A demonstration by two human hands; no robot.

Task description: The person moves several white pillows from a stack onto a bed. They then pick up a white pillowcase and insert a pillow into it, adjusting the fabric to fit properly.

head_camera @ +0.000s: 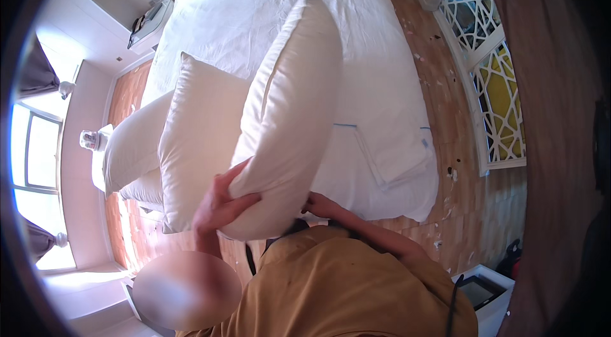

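Note:
A large white pillow [296, 98] stands on its edge in front of me, tilted over the bed. My left hand [224, 203] grips its lower left corner, fingers on one face and thumb across the near side. At the pillow's lower right edge is my right hand [319, 205], its fingers partly hidden behind the pillow; whether they hold it is unclear. Left of this pillow another white pillow [200, 141] leans on the bed, with further pillows [143, 146] beyond it. Folded white cloth with a blue stripe [391, 151] lies on the white bedding [229, 7] to the right.
Wood flooring [444, 146] with scattered scraps runs along the bed's right side, beside a white lattice partition [501, 103]. A white nightstand [155, 26] stands at the back left. Near my right side is a white box or drawer [491, 308] holding a dark object. Windows are at the left.

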